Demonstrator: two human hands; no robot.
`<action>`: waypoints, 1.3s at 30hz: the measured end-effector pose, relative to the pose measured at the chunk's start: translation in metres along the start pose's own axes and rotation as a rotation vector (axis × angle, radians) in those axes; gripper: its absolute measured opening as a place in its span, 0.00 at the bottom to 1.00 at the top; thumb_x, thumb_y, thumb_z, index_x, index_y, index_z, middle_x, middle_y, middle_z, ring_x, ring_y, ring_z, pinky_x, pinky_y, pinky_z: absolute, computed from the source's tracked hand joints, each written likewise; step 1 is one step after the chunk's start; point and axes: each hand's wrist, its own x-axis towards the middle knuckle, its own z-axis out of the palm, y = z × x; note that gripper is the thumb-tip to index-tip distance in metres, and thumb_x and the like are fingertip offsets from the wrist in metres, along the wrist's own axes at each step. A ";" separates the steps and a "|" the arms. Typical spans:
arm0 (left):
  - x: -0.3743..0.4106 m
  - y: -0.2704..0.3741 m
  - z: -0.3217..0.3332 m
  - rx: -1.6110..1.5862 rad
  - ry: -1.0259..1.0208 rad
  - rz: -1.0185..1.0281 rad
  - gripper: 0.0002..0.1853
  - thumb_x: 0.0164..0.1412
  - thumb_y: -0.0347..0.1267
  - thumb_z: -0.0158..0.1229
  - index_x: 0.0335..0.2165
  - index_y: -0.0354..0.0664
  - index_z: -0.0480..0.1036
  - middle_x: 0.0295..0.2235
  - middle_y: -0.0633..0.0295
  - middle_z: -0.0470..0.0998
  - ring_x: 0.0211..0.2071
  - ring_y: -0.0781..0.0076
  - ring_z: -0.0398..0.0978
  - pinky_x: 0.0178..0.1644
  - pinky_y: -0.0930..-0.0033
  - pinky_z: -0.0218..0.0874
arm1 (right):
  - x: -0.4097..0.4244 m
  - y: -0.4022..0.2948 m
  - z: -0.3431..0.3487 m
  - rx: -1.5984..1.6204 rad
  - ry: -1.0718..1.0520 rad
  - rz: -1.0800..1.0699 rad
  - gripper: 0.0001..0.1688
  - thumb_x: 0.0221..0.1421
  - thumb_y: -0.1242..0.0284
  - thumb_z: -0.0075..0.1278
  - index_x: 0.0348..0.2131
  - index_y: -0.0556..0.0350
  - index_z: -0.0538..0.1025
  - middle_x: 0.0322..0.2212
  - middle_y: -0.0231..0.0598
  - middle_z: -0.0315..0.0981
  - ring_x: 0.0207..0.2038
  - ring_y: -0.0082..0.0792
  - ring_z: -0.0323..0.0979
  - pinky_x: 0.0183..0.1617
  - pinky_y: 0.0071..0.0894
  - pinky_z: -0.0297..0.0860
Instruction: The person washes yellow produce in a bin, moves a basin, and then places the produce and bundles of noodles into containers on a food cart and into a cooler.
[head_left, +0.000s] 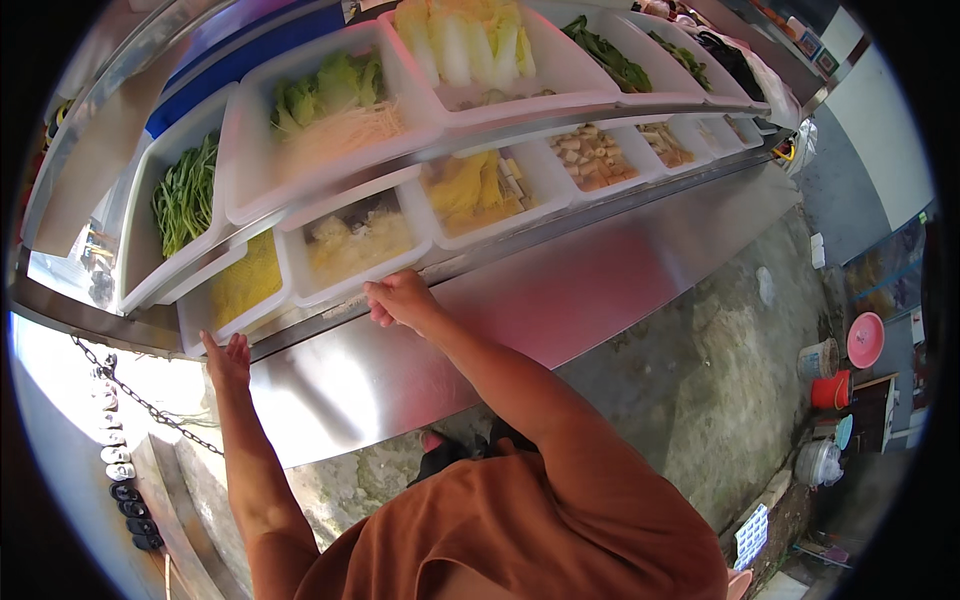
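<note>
My left hand (228, 361) is at the near corner of a white plastic tub (196, 335) of yellow strips, fingers apart; whether it grips the rim cannot be told. My right hand (397, 298), fingers curled, is at the stall's metal front edge, beside a white tub (352, 286) of pale, stringy food; what is between its fingers is hidden. Further right in this row stand tubs of yellow sheets (469, 191) and cut beige pieces (592, 156). The upper row holds long green leaves (185, 196), lettuce (330, 86), pale shreds (349, 135) and napa cabbage (469, 45).
A stainless steel panel (525, 322) runs below the tubs above a concrete floor (720, 360). At left hangs a metal chain (154, 411) near a line of shoes (120, 472). At right are a red bucket (831, 388), a pink basin (865, 340) and a metal pot (816, 461).
</note>
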 end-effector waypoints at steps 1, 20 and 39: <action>-0.009 -0.001 -0.005 -0.030 0.020 -0.006 0.36 0.51 0.55 0.54 0.47 0.38 0.60 0.35 0.55 0.72 0.27 0.71 0.73 0.25 0.77 0.63 | -0.003 -0.009 -0.009 -0.059 -0.076 -0.077 0.18 0.54 0.62 0.47 0.20 0.57 0.73 0.15 0.32 0.70 0.13 0.21 0.64 0.16 0.19 0.59; -0.177 -0.168 0.071 1.014 0.009 0.919 0.06 0.55 0.33 0.53 0.27 0.43 0.71 0.25 0.58 0.73 0.26 0.60 0.72 0.31 0.67 0.63 | 0.140 -0.080 -0.204 -1.053 0.462 -0.209 0.40 0.44 0.60 0.48 0.56 0.49 0.56 0.52 0.47 0.56 0.49 0.39 0.63 0.47 0.33 0.64; -0.158 -0.179 0.067 1.124 0.041 0.836 0.06 0.55 0.34 0.52 0.27 0.43 0.70 0.26 0.60 0.73 0.26 0.61 0.72 0.32 0.66 0.63 | 0.159 -0.045 -0.247 -1.114 0.418 -0.162 0.23 0.34 0.63 0.57 0.32 0.59 0.76 0.34 0.47 0.74 0.39 0.43 0.72 0.42 0.37 0.68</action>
